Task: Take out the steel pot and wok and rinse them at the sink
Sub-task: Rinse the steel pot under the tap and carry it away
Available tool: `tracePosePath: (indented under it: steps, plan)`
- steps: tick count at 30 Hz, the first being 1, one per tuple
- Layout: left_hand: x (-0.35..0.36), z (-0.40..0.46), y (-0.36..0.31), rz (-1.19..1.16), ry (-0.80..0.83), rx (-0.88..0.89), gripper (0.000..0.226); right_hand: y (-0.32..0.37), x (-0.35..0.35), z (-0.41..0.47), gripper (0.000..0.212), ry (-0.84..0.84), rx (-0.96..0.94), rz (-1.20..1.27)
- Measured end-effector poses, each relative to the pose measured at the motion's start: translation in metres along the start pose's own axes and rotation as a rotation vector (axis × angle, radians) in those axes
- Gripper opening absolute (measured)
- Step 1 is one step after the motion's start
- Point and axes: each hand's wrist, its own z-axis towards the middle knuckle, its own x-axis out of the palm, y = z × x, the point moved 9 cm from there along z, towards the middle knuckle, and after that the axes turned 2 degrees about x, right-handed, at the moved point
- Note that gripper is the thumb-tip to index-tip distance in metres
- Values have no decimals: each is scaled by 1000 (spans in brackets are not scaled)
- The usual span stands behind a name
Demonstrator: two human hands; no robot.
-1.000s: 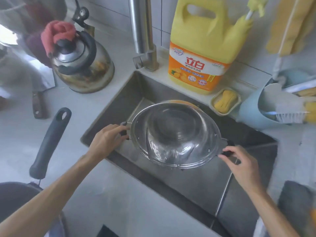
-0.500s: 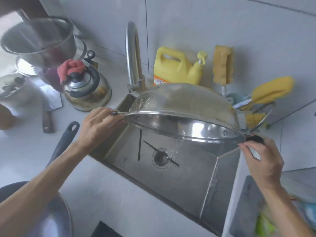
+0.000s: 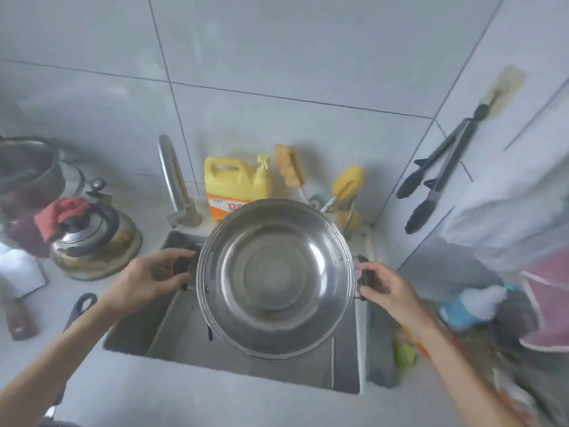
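Holding: our left hand (image 3: pixel 144 280) and right hand (image 3: pixel 388 288) each curl round a dark side handle of the steel pot (image 3: pixel 275 278).
Pot: upright over the sink (image 3: pixel 138 331), mouth up, apparently drained.
Done: we judge this pot's rinse near finished.
Left: a dark long handle (image 3: pixel 79 307) near left, perhaps the wok's, awaits us.

Steel pot (image 3: pixel 275 280): round, shiny, wide rim, shallow bowl shape, small black handle at 9 and 3 o'clock. Held above sink (image 3: pixel 172 331), open side up, facing camera, inside looks bare, concentric rings on base. Sink: rectangular steel basin set in counter, pot covers its middle and 12 o'clock edge.
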Motion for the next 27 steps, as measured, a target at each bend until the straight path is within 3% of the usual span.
tracePosePath:
  steps: [7, 8, 11, 14, 18, 19, 22, 24, 25, 27]
  plan:
    - [64, 28, -60, -285, 234, 112, 20, -32, -55, -125, 22, -346, 220, 124]
    - [77, 33, -73, -295, 272, 137, 21, -35, -64, -150, 21, -394, 244, 144]
    - [122, 41, -128, -302, 380, 241, 54, -52, -93, -233, 22, -563, 335, 206]
    - [177, 27, -201, -315, 499, 364, 40, -62, -121, -324, 22, -728, 380, 238]
    - [270, -17, -304, -346, 663, 528, 20, -82, -155, -466, 34, -984, 434, 240]
    - [289, -31, -330, -351, 701, 566, 25, -87, -157, -499, 27, -1027, 444, 263]
    - [361, -91, -418, -416, 824, 635, 41, -101, -164, -621, 39, -1199, 470, 309]
    - [410, -138, -471, -471, 913, 702, 54, -108, -166, -698, 32, -1315, 518, 338]
    - [437, -172, -501, -485, 977, 743, 49, -110, -165, -739, 35, -1360, 539, 349]
    - [491, -239, -552, -487, 1095, 769, 16, -111, -164, -823, 53, -1451, 565, 343]
